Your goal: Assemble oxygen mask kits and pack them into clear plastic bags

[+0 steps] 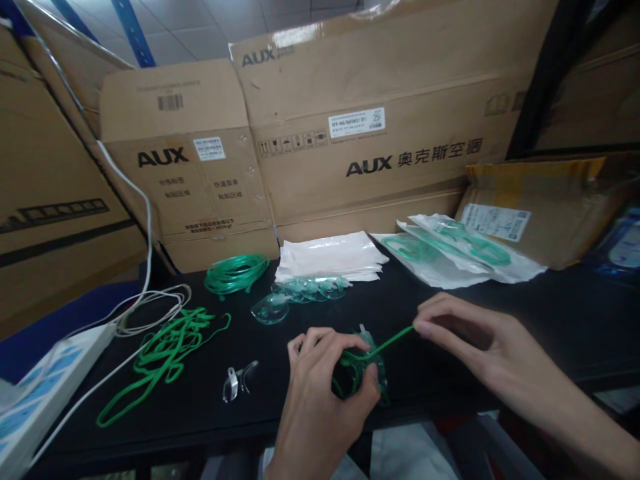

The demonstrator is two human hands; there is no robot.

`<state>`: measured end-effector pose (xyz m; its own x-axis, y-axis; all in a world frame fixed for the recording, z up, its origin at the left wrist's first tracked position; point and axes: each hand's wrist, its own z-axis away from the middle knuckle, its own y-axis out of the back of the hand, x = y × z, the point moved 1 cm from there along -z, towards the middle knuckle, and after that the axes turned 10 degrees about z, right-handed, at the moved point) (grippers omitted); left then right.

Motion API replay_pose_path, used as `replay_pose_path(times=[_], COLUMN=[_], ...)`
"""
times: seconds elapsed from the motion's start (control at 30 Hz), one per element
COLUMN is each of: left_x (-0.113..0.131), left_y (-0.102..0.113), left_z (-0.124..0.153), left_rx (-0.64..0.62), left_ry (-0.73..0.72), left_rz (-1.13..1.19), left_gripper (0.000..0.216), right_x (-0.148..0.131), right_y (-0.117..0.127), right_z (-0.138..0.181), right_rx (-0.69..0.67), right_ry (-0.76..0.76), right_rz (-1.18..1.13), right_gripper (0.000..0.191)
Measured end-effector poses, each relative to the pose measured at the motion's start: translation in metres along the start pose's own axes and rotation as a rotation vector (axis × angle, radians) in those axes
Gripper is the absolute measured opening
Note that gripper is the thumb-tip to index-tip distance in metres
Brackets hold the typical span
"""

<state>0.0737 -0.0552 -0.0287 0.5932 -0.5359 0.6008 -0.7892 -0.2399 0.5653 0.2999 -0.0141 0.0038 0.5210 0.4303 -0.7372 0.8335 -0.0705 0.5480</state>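
Note:
My left hand [323, 387] is closed around a clear green mask [363, 370] at the front of the black table [450, 373]. My right hand [475, 343] pinches the end of a green elastic strap [393, 341] that runs from the mask and pulls it taut to the right. Both hands are close together near the table's front edge.
Loose green straps [160, 357] and a small clear clip [235, 383] lie left of my hands. Behind are a coil of green tubing [235, 272], a row of clear masks [295, 297], a stack of white bags [330, 260] and packed bags [455, 250]. Cardboard boxes [360, 120] wall the back. White cables [145, 307] run left.

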Motion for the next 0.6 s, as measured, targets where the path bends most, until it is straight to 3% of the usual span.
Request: replay_pose_path(times=[0.17,0.37,0.5,0.53,0.6], left_x=[0.000,-0.004,-0.005,-0.005,-0.006], left_y=[0.000,0.000,0.001,0.001,0.001], left_z=[0.001,0.003,0.004,0.004,0.005], left_rx=[0.019,0.049,0.099,0.107,0.125], left_ry=[-0.025,-0.098,-0.122,-0.124,-0.119], left_rz=[-0.001,0.090,0.176,0.201,0.245], left_gripper=[0.022,0.025,0.023,0.023,0.024], right_x=[0.000,-0.020,-0.014,-0.012,-0.010], right_y=[-0.001,-0.018,-0.027,-0.030,-0.039], right_z=[0.003,0.011,0.011,0.010,0.010], right_rx=[0.029,-0.263,-0.054,-0.042,-0.141], right_ry=[-0.042,0.136,-0.050,-0.095,-0.132], right_rz=[-0.050,-0.230,-0.329,-0.346,-0.389], right_gripper=[0.026,0.015,0.028,0.031,0.033])
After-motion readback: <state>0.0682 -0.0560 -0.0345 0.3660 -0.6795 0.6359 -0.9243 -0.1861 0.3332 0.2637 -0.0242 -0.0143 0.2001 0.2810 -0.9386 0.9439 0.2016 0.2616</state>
